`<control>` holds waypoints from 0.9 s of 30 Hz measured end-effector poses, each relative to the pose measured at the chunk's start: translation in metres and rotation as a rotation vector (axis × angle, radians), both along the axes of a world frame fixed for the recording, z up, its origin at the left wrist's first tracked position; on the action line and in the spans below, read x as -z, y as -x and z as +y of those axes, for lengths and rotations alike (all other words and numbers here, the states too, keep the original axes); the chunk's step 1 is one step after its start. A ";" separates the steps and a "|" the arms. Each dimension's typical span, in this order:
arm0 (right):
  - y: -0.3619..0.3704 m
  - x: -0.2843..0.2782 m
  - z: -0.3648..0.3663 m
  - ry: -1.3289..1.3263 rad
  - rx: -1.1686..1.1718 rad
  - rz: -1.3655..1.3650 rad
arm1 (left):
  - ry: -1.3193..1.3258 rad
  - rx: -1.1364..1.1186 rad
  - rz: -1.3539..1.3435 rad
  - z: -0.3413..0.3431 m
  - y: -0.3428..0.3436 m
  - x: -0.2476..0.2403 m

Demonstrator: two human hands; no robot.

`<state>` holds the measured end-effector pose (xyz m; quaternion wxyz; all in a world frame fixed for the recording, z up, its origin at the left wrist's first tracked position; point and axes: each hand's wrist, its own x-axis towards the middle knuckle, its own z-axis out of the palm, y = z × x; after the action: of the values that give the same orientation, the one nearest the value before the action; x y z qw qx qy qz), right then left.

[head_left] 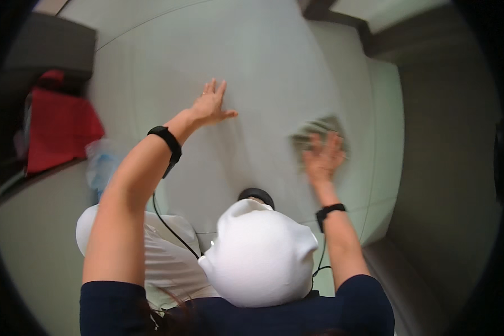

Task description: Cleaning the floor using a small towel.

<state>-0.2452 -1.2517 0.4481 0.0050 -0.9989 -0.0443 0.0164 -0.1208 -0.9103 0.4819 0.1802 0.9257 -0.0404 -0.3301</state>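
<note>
Red cloth item [59, 131] at left, beside dark cabinet [50, 47]. Clear plastic bottle [101, 162] low left – blurred. Dark floor strip [448, 168] along right side.

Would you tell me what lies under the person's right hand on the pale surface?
A greyish-green cloth shows around the right hand, blurred, against the pale surface. The part beneath the palm is covered.

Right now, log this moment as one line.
left hand: flat on pale wall, open | right hand: pressing blurred grey-green cloth to wall | red bag: left side
</note>
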 end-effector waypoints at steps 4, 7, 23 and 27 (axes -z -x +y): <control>-0.037 0.056 -0.093 0.186 0.248 -0.119 | -0.006 0.164 0.113 0.070 0.075 -0.005; -0.095 0.059 -0.062 0.166 0.458 -0.006 | 0.039 0.114 0.263 0.141 0.141 -0.030; -0.145 0.035 0.357 -0.018 -0.666 0.037 | -0.716 -0.381 0.020 0.264 0.291 -0.047; -0.040 0.031 0.400 -0.210 -1.134 0.185 | -0.743 -0.493 -0.235 0.287 0.296 -0.071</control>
<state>-0.2051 -0.8518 0.4169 0.0981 -0.8078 -0.5727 0.0993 -0.4169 -0.6234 0.5525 -0.0965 0.9406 0.2821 -0.1621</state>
